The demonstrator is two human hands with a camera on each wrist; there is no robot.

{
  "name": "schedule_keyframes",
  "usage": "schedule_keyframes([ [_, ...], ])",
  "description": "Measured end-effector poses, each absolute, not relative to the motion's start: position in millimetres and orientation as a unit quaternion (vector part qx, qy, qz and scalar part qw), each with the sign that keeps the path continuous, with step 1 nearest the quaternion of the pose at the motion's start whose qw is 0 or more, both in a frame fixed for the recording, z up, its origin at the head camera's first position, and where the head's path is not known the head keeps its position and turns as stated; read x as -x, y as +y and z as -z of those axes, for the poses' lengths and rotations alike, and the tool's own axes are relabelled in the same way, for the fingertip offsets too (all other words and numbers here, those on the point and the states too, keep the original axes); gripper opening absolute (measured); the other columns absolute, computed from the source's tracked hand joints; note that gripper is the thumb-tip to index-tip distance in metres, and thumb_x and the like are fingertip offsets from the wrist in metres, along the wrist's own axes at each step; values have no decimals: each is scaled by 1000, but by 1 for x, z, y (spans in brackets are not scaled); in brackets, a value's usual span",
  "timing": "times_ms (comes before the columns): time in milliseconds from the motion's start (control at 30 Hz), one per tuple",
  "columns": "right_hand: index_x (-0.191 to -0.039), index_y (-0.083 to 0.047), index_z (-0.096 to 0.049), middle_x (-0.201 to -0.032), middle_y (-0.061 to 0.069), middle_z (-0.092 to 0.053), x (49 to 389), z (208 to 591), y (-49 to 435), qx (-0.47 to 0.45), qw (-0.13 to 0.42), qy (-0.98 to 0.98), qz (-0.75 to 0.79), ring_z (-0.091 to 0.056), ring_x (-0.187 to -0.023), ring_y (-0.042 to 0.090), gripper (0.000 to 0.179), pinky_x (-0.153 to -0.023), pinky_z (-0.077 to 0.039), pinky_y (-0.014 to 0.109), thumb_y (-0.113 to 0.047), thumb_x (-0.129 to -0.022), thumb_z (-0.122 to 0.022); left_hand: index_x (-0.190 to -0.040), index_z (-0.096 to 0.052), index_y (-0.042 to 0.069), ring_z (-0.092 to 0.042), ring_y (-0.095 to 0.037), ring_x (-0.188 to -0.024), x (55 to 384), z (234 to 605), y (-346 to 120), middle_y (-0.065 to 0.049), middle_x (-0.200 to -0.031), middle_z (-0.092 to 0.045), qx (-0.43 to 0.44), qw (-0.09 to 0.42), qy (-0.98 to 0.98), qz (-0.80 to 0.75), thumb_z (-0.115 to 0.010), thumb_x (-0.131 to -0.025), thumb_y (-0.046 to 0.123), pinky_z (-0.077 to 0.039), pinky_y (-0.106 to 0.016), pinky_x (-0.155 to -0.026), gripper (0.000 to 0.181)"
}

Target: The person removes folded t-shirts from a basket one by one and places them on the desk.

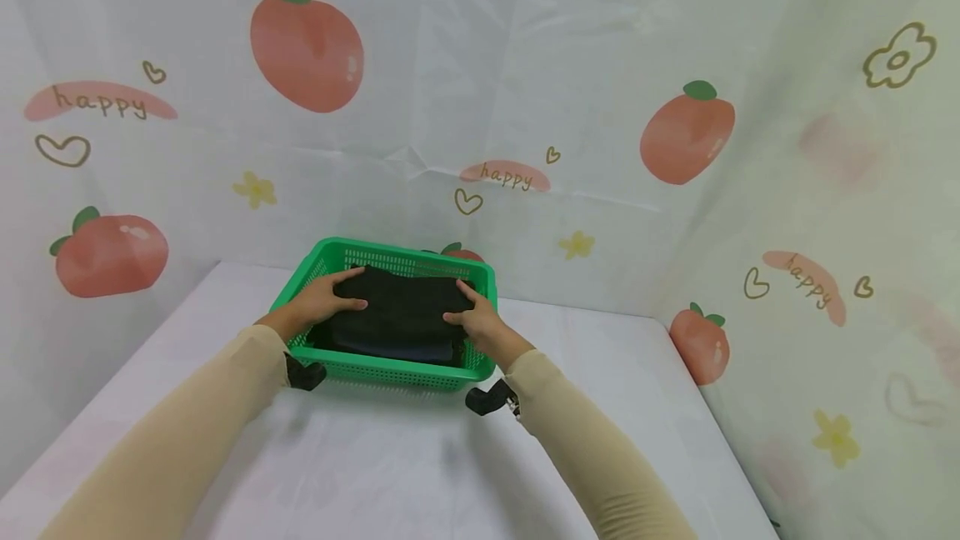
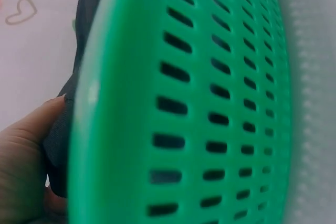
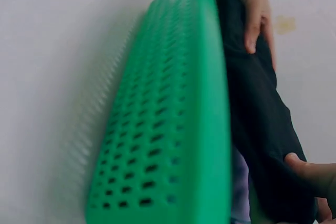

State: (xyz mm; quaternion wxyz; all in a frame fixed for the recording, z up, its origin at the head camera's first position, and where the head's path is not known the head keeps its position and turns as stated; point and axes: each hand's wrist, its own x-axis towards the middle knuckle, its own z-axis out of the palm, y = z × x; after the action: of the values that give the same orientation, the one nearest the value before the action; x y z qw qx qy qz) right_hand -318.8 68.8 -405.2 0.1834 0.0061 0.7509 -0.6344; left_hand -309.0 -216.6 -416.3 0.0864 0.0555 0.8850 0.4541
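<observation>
A folded black cloth (image 1: 401, 304) lies in a green plastic basket (image 1: 397, 368) on the table. My left hand (image 1: 317, 303) grips its left end, thumb on the near face and fingers at the far edge. At the other end my right hand (image 1: 486, 325) holds it the same way; in the right wrist view that thumb (image 3: 302, 169) presses into the fabric. Beneath the black cloth shows a strip of dark bluish-purple fabric (image 3: 240, 184). The basket's slotted wall (image 2: 210, 119) hides most of my left hand's work in the left wrist view.
The basket stands toward the back of a white-covered table (image 1: 375, 473). Close behind it hangs a white curtain (image 1: 420, 107) printed with peaches and hearts, which continues along the right side. Black camera mounts (image 1: 303, 373) stick out under both wrists, near the basket's front rim.
</observation>
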Motion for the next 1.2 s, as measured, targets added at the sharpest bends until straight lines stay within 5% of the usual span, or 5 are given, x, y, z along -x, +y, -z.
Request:
schedule_keyframes([
  [167,-156,-29,-30,-162,18,-16,325,392,88,3,184,737,650,-45,-135,39,78,-105,-44,50,6,-93,-61,-159,-21,15,-12,-53,-145,313,407,-204,-29,-161,-6,-57,85,876,-471,-68,-94,29,-25,-66,-111,81],
  [600,-156,-26,-30,-163,20,-14,330,386,147,3,172,698,696,-39,-140,37,79,-110,-39,49,14,-93,-55,-158,-22,19,-24,-44,-145,327,398,-152,-27,-160,-19,-71,71,846,-524,-68,-94,21,-35,-57,-110,79],
  [1067,-158,-26,-23,-163,20,-11,338,386,209,-10,186,714,675,-34,-142,38,78,-112,-35,51,10,-95,-53,-156,-29,25,-23,-42,-146,334,400,-94,-21,-161,-22,-60,63,840,-535,-71,-92,23,-34,-54,-112,77],
  [1200,-158,-25,-21,-163,21,-11,339,383,220,-10,182,705,685,-34,-141,36,77,-100,-48,37,11,-96,-50,-156,-31,27,-24,-41,-146,334,402,-78,-19,-161,-22,-42,49,842,-535,-71,-92,23,-36,-54,-111,75],
])
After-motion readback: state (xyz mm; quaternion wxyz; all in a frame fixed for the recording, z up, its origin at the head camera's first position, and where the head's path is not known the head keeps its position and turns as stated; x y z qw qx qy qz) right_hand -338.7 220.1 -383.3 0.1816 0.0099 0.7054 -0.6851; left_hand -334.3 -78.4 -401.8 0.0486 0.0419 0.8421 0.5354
